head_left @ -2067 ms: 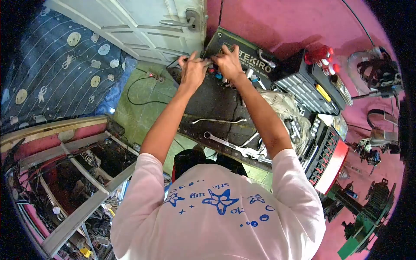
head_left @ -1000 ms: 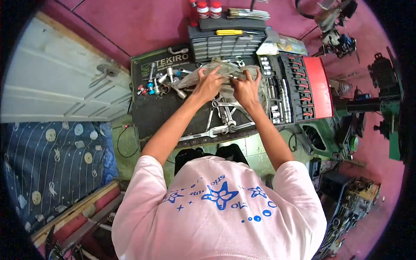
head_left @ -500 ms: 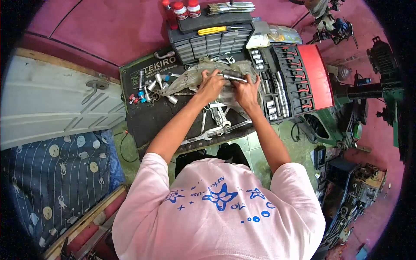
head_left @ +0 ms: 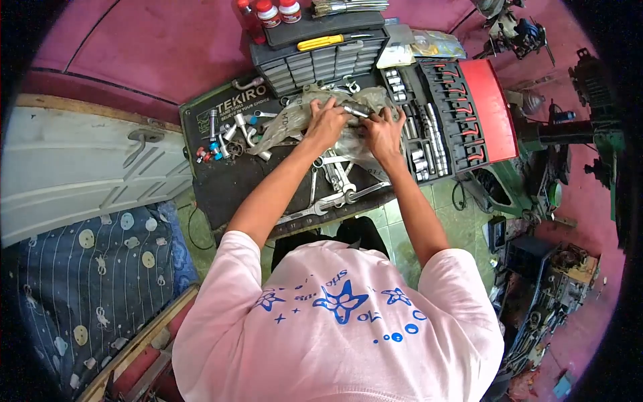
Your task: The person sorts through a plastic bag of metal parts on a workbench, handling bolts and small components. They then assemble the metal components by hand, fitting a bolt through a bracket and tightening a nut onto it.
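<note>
My left hand (head_left: 325, 126) is closed on one end of a short, shiny metal cylinder (head_left: 356, 108), which looks like a socket tool, though I cannot make out its exact kind. At its other end my right hand (head_left: 386, 137) grips it with bent fingers. Both hands are over a crumpled clear plastic bag (head_left: 288, 127) on the dark tool mat (head_left: 221, 181). Just below the hands are several wrenches (head_left: 335, 184), partly under the bag. Loose sockets (head_left: 231, 130) lie to the left of the bag.
A drawer cabinet (head_left: 321, 67) stands behind the bag, with a yellow-handled screwdriver (head_left: 320, 43) and red-capped bottles (head_left: 268, 13) on top. To the right is an open socket case (head_left: 429, 127) with a red lid (head_left: 485, 110). A white door (head_left: 87, 171) is at the left.
The metal cylinder now points more toward the camera and looks shorter between the hands. Both hands remain on it over the bag. The view has shifted slightly.
</note>
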